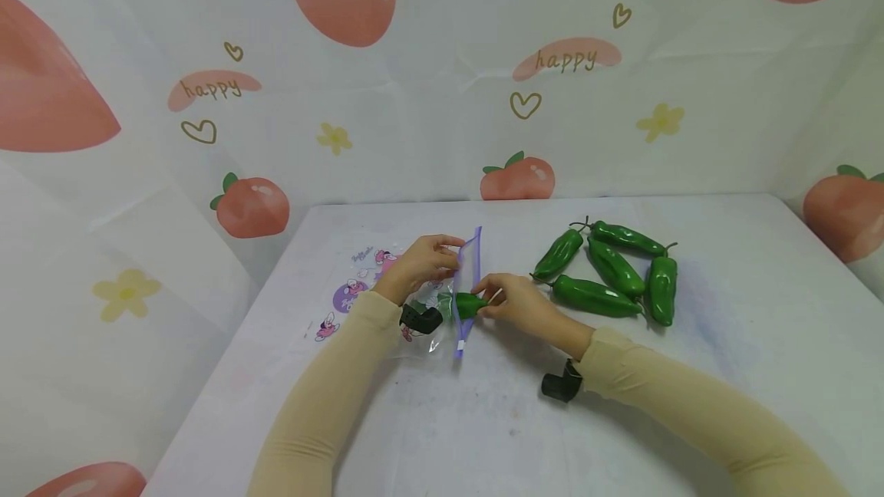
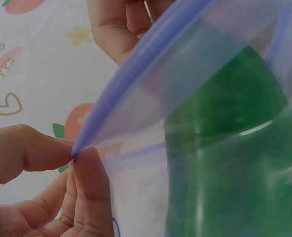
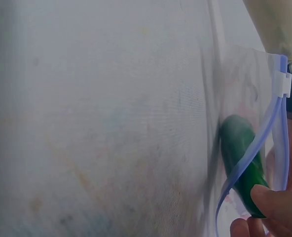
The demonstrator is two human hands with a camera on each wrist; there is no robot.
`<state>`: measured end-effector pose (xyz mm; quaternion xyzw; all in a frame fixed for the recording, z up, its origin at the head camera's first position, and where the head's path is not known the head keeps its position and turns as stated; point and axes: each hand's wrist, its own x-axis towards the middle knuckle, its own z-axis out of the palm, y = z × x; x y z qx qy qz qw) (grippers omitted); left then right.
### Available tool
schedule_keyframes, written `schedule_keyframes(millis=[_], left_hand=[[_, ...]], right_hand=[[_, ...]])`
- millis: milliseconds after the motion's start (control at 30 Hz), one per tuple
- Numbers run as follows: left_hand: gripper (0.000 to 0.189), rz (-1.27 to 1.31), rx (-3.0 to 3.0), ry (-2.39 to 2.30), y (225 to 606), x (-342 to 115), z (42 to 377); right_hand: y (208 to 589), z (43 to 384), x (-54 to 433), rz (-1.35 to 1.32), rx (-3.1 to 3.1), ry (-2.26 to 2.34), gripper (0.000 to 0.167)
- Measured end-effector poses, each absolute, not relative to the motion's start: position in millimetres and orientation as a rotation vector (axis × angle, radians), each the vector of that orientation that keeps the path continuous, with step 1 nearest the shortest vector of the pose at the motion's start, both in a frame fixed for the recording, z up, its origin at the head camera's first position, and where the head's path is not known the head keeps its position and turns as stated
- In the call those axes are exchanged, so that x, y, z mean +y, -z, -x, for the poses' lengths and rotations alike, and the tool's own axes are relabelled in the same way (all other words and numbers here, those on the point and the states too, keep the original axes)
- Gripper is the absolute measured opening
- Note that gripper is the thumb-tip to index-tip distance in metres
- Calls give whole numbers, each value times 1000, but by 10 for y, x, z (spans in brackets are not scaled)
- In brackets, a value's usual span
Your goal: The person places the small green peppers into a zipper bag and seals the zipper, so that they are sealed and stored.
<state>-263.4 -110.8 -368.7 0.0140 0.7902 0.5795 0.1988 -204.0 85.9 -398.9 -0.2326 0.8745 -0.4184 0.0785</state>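
Observation:
A clear zip bag (image 1: 424, 343) with pink cartoon prints and a purple slider closure lies on the table, its mouth spread toward the right. My left hand (image 1: 424, 263) pinches the bag's rim (image 2: 94, 118) between thumb and fingers. With thumb and fingertips my right hand (image 1: 518, 305) grips one end of a green pepper (image 1: 470, 305). Most of that pepper (image 3: 237, 140) is inside the bag, seen through the plastic, while its gripped end sticks out of the mouth. The white slider (image 3: 284, 85) sits at the near end of the closure.
Several more green peppers (image 1: 597, 296) lie in a loose cluster on the white table (image 1: 449, 436), right of the bag and beyond my right hand. A printed cloth (image 1: 428, 121) hangs behind the table. Black wrist cameras (image 1: 562, 383) are on both wrists.

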Motion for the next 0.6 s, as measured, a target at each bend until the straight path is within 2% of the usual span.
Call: schedule_keyframes(millis=[600], left_hand=[[52, -25, 2190, -1628, 3680, -1106, 2629]], right_hand=[[4021, 2048, 790, 682, 2594, 1236, 21]])
